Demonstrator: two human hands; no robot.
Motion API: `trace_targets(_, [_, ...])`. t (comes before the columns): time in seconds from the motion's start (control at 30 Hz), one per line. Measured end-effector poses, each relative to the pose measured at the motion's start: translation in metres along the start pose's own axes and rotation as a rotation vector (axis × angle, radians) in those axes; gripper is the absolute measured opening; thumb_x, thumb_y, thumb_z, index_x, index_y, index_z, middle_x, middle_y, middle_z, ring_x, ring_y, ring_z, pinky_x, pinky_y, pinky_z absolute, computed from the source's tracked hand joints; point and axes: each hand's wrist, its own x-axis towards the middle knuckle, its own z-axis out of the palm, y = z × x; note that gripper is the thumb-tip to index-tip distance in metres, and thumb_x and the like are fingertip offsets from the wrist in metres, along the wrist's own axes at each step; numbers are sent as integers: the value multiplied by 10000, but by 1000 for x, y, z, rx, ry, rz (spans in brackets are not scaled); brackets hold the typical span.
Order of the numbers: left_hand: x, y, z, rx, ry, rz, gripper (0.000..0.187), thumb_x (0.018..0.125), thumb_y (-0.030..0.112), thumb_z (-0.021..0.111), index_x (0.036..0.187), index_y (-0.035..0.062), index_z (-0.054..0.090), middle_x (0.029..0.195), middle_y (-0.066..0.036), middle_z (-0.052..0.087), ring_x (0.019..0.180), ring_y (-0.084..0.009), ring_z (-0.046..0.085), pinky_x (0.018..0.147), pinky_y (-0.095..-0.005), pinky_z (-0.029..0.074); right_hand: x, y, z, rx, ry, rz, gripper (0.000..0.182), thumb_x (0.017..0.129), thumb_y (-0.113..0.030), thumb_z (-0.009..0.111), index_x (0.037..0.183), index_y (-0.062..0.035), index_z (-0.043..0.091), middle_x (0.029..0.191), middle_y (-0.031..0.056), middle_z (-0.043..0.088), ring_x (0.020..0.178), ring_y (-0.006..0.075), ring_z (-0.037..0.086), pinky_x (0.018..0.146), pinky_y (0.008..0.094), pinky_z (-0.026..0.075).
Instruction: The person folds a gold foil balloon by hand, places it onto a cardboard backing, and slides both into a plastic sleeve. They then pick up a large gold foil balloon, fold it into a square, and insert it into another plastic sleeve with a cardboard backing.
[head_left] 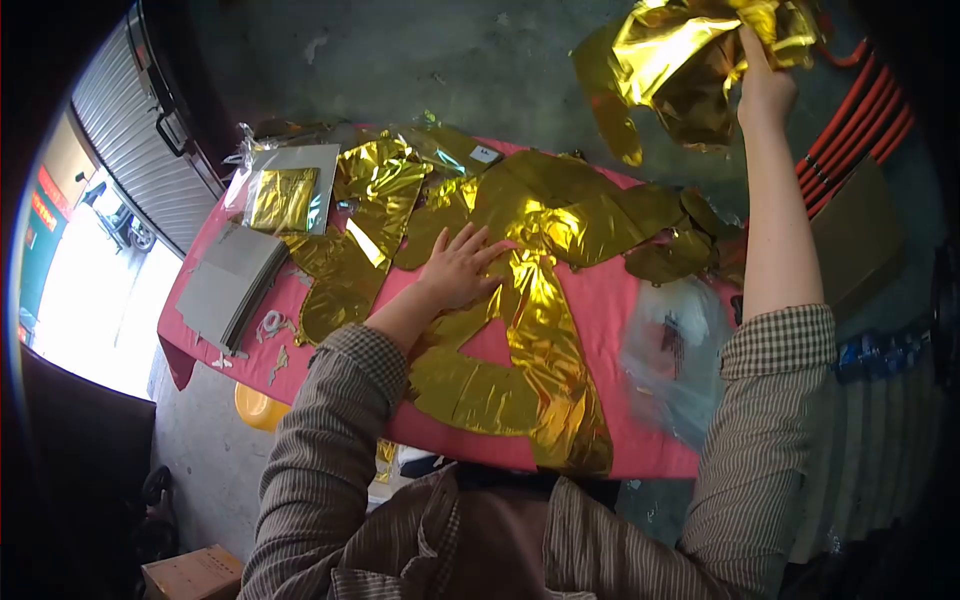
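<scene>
My left hand (462, 268) lies with its fingers spread on gold foil sheeting (560, 350) that covers much of the pink-covered table (630, 400). Up at the top right, my right hand (766, 92) is closed on a crumpled gold foil piece (690, 70), held out past the table's far edge. More flat gold foil (500, 200) is spread across the far part of the table. Nearest me, a foil strip runs down to the front edge. At the upper left, a folded gold foil packet (283, 200) rests on a grey board.
A stack of grey cards (230, 285) and a tape roll (269, 324) are on the table's left. A clear plastic bag (675, 350) is at its right. Red tubes (850, 130) and a cardboard box (860, 235) stand beyond; another box (192, 574) is at bottom left.
</scene>
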Motion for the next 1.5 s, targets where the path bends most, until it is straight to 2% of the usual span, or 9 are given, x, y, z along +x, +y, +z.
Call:
trace_targets(0.23, [3, 5, -4, -51, 124, -91, 676, 874, 539, 450, 1403, 144, 306, 1448, -110, 314, 1371, -294, 227, 1096, -561, 106, -181, -48, 5, 20, -790, -383, 156, 863, -155, 652, 901, -4, 661, 826, 46, 659, 747, 125, 596, 671, 283, 484])
trace_targets(0.3, [-11, 11, -34, -4, -11, -120, 648, 887, 512, 450, 1393, 126, 325, 1437, -109, 338, 1370, -290, 233, 1096, -553, 131, -227, -43, -15, 67, -957, -421, 356, 615, 146, 524, 917, -8, 632, 863, 113, 651, 808, 223, 634, 717, 303, 503])
trace_targets(0.37, [-32, 12, -55, 159, -297, 42, 593, 903, 482, 446, 1378, 138, 361, 1441, -106, 337, 1378, -285, 216, 1097, -535, 159, -270, -42, -38, -40, -1067, -521, 263, 690, 34, 562, 934, -17, 647, 925, 131, 656, 871, 245, 634, 767, 348, 511])
trace_targets(0.47, [-82, 4, -42, 78, -153, 249, 587, 895, 488, 461, 1364, 143, 391, 1447, -115, 325, 1384, -287, 201, 1091, -524, 194, -335, -28, -73, -25, -1246, -564, 283, 734, -16, 530, 994, -26, 642, 1021, 141, 644, 981, 288, 620, 856, 376, 506])
trace_targets(0.77, [-137, 28, -45, -164, 1, 118, 510, 843, 384, 590, 1261, 109, 492, 1322, -177, 436, 1272, -338, 370, 1018, -488, 315, -392, -86, -121, -96, -1619, -424, 431, 773, -101, 560, 1191, 5, 552, 1320, 156, 484, 1272, 275, 421, 1043, 374, 364])
trace_targets(0.87, [-108, 8, -35, -298, 44, -39, 438, 833, 348, 602, 1164, 70, 531, 1138, -174, 544, 1120, -335, 491, 955, -430, 383, -383, -98, -118, 66, -1898, -99, 724, 671, -239, 743, 1286, 19, 465, 1429, 181, 341, 1354, 292, 283, 1104, 387, 265])
trace_targets(0.97, [-79, 8, -25, -122, 73, -164, 412, 829, 349, 593, 1067, 16, 545, 1023, -169, 577, 1048, -325, 525, 902, -394, 425, -368, -94, -103, 272, -1877, 239, 745, 705, -256, 742, 1319, 21, 425, 1433, 196, 327, 1358, 296, 273, 1106, 382, 250])
trace_targets(1.2, [-34, 38, -47, -227, -196, -480, 634, 807, 503, 575, 1168, -16, 527, 1176, -196, 566, 1084, -278, 560, 886, -365, 465, -420, -84, -93, -30, -1761, -148, 909, 657, -374, 738, 1377, 3, 331, 1469, 198, 246, 1388, 327, 175, 1130, 439, 159])
trace_targets(1.5, [-9, 1, -5, -696, -204, -427, 339, 659, 364, 738, 703, 33, 678, 652, -115, 640, 616, -194, 631, 608, -335, 506, -389, -86, -99, 181, -1871, -131, 851, 708, -379, 736, 1364, 9, 357, 1398, 202, 373, 1333, 280, 327, 1089, 413, 268])
